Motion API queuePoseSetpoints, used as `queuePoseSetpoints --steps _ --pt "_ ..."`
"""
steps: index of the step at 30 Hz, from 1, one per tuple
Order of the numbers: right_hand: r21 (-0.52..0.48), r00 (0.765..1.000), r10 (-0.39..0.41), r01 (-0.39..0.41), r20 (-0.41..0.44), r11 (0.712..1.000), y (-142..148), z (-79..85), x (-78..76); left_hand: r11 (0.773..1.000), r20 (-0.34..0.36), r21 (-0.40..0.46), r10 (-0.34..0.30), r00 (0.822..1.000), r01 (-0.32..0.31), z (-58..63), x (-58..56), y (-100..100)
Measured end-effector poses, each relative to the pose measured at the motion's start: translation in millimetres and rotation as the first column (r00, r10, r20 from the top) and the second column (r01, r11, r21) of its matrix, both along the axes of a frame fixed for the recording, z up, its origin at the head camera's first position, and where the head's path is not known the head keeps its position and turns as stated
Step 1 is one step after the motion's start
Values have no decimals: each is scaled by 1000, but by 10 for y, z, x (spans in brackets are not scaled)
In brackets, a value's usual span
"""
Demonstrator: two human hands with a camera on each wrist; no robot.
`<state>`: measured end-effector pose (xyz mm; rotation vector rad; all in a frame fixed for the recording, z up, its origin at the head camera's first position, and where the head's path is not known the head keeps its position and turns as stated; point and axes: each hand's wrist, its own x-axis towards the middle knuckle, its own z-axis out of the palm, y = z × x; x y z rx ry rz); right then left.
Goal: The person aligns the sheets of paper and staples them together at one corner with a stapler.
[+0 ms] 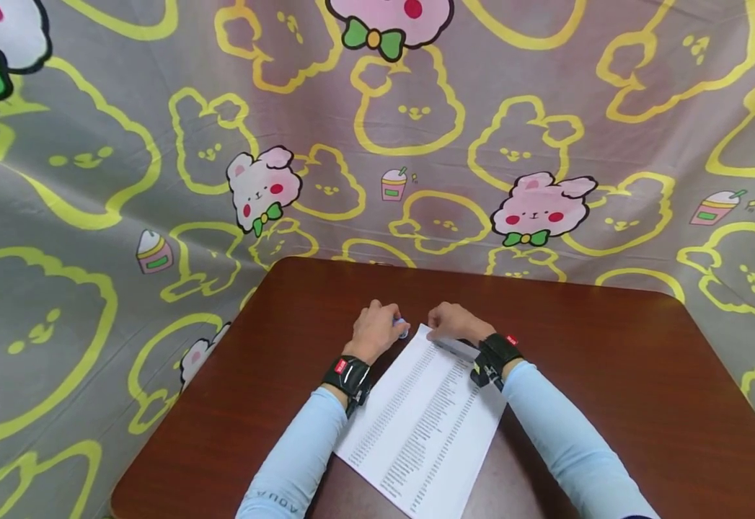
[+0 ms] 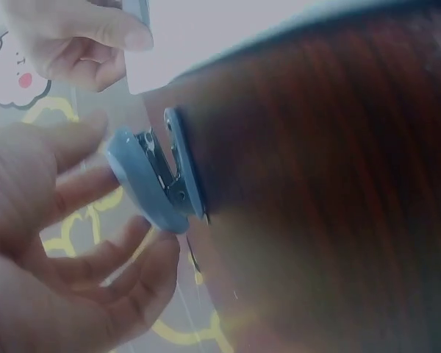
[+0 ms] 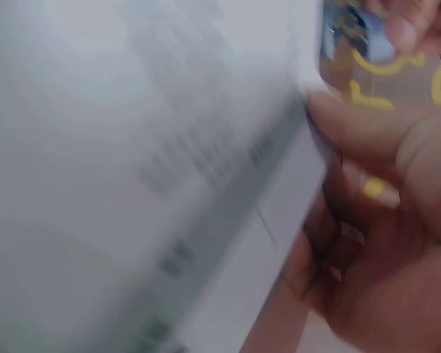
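Note:
On the table, a small blue stapler (image 2: 143,180) stands with its jaws parted and facing the paper sheets. My left hand (image 1: 375,331) has its curled fingers at the stapler's upper arm, holding it loosely. White sheets of paper (image 1: 425,425) printed with columns of text lie between my forearms. Their far edge is pinched by my right hand (image 1: 458,322), thumb on top and fingers underneath, as the right wrist view shows. That edge bends upward, and the paper's corner comes close to the stapler in the left wrist view.
The dark brown wooden table (image 1: 611,389) extends on both sides of the paper. Behind it and along its left side hangs a grey curtain (image 1: 325,108) with yellow outlines and cartoon rabbits. Each wrist wears a black strap (image 1: 347,375).

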<state>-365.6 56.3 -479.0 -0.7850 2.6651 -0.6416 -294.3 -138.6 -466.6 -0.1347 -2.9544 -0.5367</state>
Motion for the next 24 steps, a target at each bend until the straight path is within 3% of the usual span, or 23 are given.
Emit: queuePoseSetpoints --steps 4,10,16,24 --pt "-44 990 78 -73 118 996 81 36 -59 999 -32 -26 20 999 -21 -12 0 11" --pt "-109 951 177 -153 254 982 71 61 -76 1000 -61 -17 -11 998 10 -26 20 1" --pt "-100 958 162 -142 237 985 -50 43 -74 998 -92 -60 -22 996 17 -57 30 28" --pt "-88 958 142 -124 249 988 -103 50 -102 996 -79 -88 -29 996 22 -73 49 65"
